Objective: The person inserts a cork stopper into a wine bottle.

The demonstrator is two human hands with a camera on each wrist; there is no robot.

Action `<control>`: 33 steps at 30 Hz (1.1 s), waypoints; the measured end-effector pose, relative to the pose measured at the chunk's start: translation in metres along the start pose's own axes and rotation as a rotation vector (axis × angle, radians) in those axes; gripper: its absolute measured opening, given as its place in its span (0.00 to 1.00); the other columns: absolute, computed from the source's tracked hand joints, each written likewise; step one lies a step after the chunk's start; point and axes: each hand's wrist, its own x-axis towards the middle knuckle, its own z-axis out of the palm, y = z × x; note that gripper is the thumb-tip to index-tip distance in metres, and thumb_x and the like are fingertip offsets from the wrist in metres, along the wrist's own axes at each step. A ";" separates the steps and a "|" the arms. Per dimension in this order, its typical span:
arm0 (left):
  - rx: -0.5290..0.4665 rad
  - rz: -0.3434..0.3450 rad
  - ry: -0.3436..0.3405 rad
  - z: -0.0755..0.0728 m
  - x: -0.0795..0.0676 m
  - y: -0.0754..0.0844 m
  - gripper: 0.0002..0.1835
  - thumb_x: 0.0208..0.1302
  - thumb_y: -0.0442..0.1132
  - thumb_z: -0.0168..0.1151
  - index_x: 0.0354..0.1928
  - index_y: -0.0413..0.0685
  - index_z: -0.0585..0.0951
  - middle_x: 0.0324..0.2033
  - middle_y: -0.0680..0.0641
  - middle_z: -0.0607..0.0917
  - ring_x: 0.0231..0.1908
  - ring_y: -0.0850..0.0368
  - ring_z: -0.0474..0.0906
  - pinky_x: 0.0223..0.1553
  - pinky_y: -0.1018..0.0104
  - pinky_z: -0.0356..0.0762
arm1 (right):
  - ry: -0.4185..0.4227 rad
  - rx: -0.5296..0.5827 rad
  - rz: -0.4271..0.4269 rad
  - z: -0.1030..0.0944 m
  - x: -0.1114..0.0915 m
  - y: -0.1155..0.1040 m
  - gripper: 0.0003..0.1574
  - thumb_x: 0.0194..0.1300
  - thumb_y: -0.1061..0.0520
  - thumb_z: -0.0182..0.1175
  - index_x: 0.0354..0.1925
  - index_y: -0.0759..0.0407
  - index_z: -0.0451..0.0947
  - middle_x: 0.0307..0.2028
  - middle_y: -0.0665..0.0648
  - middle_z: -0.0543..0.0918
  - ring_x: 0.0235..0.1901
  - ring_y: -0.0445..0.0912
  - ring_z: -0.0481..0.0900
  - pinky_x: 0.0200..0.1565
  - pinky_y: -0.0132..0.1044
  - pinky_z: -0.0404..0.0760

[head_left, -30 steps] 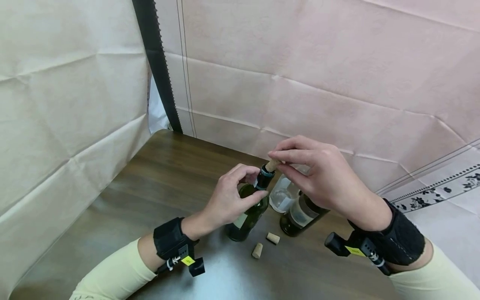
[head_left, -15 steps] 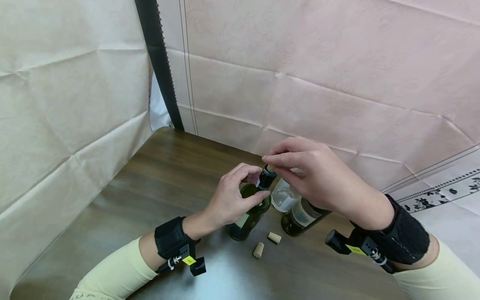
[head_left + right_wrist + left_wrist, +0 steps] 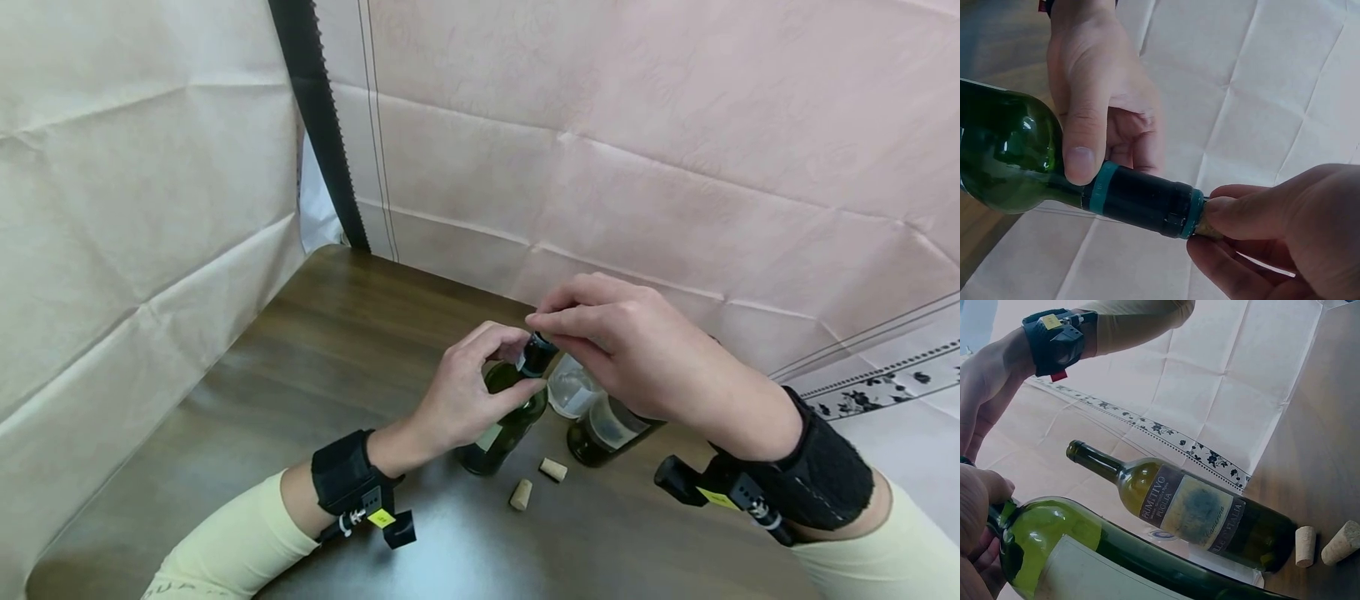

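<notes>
My left hand (image 3: pixel 468 387) grips the neck of a green wine bottle (image 3: pixel 519 427), which stands on the table and has a dark capsule with teal bands (image 3: pixel 1141 197). At its mouth, the thumb and fingers of my right hand (image 3: pixel 637 354) pinch a cork (image 3: pixel 1209 229). Only a sliver of that cork shows in the right wrist view; fingers and bottle rim hide the rest. Two loose corks (image 3: pixel 553 470) lie on the table in front of the bottles. Right of the held bottle stands a second wine bottle (image 3: pixel 1191 506) with a "Primitivo Puglia" label.
A clear container (image 3: pixel 572 392) stands behind and between the two bottles, partly hidden by my right hand. The wooden table (image 3: pixel 300 400) meets pale creased sheeting (image 3: pixel 465 150) at the back and left side. A black strip (image 3: pixel 318 117) runs down the corner.
My right hand has moved slightly down and left toward the bottle mouth. Much of the cork showed above the rim earlier; now it is nearly out of sight. The left hand keeps its grip.
</notes>
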 end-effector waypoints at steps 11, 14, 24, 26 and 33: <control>0.019 0.015 -0.004 -0.003 0.004 0.004 0.22 0.57 0.40 0.71 0.52 0.45 0.78 0.43 0.48 0.80 0.43 0.59 0.77 0.46 0.63 0.82 | -0.007 -0.008 -0.005 -0.005 0.001 -0.001 0.17 0.58 0.66 0.66 0.47 0.59 0.86 0.41 0.53 0.84 0.38 0.41 0.80 0.35 0.37 0.82; 0.023 -0.002 -0.009 -0.003 0.003 0.005 0.21 0.58 0.40 0.71 0.52 0.46 0.78 0.42 0.49 0.79 0.43 0.59 0.76 0.46 0.63 0.82 | -0.015 -0.008 0.012 -0.007 0.001 -0.001 0.17 0.59 0.64 0.67 0.48 0.59 0.86 0.43 0.53 0.85 0.40 0.41 0.81 0.36 0.37 0.83; 0.045 -0.064 -0.004 -0.002 -0.004 0.004 0.20 0.58 0.43 0.71 0.51 0.50 0.78 0.40 0.53 0.78 0.41 0.62 0.74 0.45 0.64 0.81 | -0.022 0.016 0.066 -0.019 0.010 -0.003 0.11 0.56 0.65 0.69 0.37 0.52 0.86 0.35 0.46 0.85 0.32 0.34 0.79 0.30 0.32 0.81; 0.042 -0.075 0.000 -0.002 -0.005 0.004 0.20 0.58 0.44 0.71 0.51 0.50 0.78 0.40 0.53 0.78 0.41 0.61 0.74 0.45 0.63 0.81 | -0.058 0.015 0.072 -0.019 0.013 -0.003 0.10 0.57 0.66 0.68 0.35 0.51 0.85 0.32 0.45 0.84 0.31 0.34 0.77 0.30 0.33 0.80; 0.034 -0.076 -0.003 -0.003 -0.001 0.007 0.21 0.58 0.45 0.71 0.51 0.51 0.78 0.40 0.53 0.78 0.41 0.63 0.75 0.45 0.62 0.82 | -0.135 -0.012 0.079 -0.022 0.017 -0.004 0.08 0.57 0.65 0.68 0.32 0.51 0.83 0.29 0.45 0.81 0.29 0.35 0.76 0.31 0.34 0.81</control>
